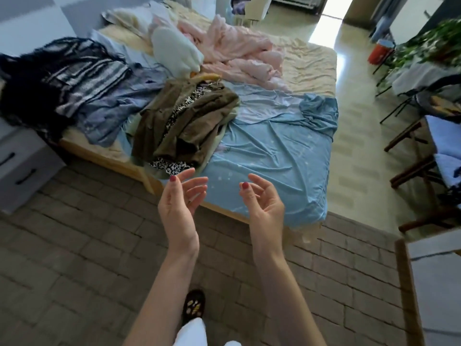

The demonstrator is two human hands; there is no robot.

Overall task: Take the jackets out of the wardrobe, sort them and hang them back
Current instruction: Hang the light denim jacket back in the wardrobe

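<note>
Left hand (178,203) and right hand (263,202) are raised palms inward over the bed's (274,151) near edge, fingers loosely spread, holding nothing. Brown jacket (185,121) lies heaped on the bed; striped dark jackets (74,78) are piled beside it, left.

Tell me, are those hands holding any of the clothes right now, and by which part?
No. The left hand and the right hand are both empty, fingers loosely curled, above the edge of the bed. The brown jacket lies untouched on it.
</note>
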